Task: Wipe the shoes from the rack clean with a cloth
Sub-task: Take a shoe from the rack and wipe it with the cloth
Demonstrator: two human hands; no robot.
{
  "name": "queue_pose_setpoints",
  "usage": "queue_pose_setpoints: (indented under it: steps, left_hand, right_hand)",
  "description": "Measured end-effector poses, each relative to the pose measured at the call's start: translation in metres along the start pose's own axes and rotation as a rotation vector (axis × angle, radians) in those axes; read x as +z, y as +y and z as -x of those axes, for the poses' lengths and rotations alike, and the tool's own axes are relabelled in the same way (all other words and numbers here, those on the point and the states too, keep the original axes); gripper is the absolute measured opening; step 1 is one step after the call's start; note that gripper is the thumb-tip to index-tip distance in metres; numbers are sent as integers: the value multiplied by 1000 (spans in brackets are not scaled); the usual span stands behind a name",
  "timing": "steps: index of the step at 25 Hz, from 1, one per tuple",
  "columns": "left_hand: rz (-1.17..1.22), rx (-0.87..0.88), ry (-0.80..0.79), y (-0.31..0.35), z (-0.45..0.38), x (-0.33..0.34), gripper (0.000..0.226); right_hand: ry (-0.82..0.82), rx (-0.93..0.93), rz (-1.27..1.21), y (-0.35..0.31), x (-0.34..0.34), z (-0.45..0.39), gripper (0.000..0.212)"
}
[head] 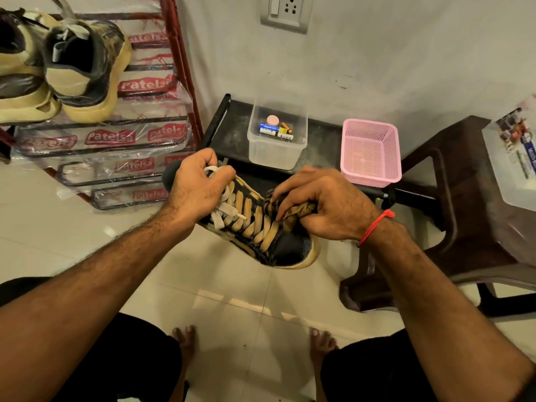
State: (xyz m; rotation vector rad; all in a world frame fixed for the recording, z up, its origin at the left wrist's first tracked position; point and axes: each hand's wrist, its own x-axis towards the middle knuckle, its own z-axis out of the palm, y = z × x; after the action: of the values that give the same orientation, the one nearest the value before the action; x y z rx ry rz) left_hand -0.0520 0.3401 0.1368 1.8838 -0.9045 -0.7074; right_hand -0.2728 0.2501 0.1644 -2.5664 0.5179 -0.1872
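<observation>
A black sneaker (285, 246) with tan laces and a yellowed sole hangs in the air over the floor, toe pointing toward me and to the right. My left hand (197, 188) grips its heel end, fingers curled round the collar and lace ends. My right hand (322, 204) holds a patterned brown cloth (293, 211) bunched against the shoe's right side near the laces. Most of the cloth is hidden under my fingers. Two more beige and black shoes (78, 68) stand on the red shoe rack (179, 53) at upper left.
A low black stand (232, 126) by the wall carries a clear plastic box (277, 146) with batteries and a pink mesh basket (371, 152). A brown plastic stool (464, 204) stands at right. My bare feet rest on the tiled floor (232, 300).
</observation>
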Motion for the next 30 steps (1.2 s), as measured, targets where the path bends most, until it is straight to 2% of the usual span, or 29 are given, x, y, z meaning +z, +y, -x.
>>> queue_pose_setpoints:
  steps: [2, 6, 7, 11, 13, 14, 18, 19, 23, 26, 28, 30]
  left_hand:
    - [53, -26, 1, -1, -5, -3, 23]
    - [10, -4, 60, -4, -16, -19, 30]
    - [-20, 26, 53, -5, -18, -22, 30]
    - [-88, 132, -58, -10, -17, -22, 37]
    - [-60, 158, -101, -10, -17, -18, 39]
    - [-65, 169, -108, -10, -19, -18, 39]
    - [-108, 184, -13, -17, -26, -31, 38]
    - [-130, 210, -31, -18, -27, -33, 38]
    - [-238, 353, -271, -17, -23, -27, 33]
    - [-385, 473, -391, -17, -16, -25, 38]
    - [-621, 620, -310, -20, -12, -22, 46]
    - [-720, 782, -140, -20, -9, -19, 41]
  right_hand:
    - [10, -28, -42, -3, 4, -1, 32]
    - [-225, -25, -49, -9, 12, 6, 27]
    - [-224, -32, -72, -10, 14, 8, 27]
    - [100, -50, -199, -8, 15, 5, 35]
    - [127, -43, -211, -9, 19, 3, 36]
    - [83, -37, -201, -10, 22, 4, 34]
    - [-287, -50, -58, -15, 35, 13, 26]
    - [-279, -44, -94, -15, 35, 14, 26]
    - [103, -29, -259, -11, 32, 6, 35]
    - [113, -25, -226, -8, 44, 7, 40]
    - [71, -32, -209, -8, 54, 8, 42]
    - [75, -34, -227, -8, 60, 5, 42]
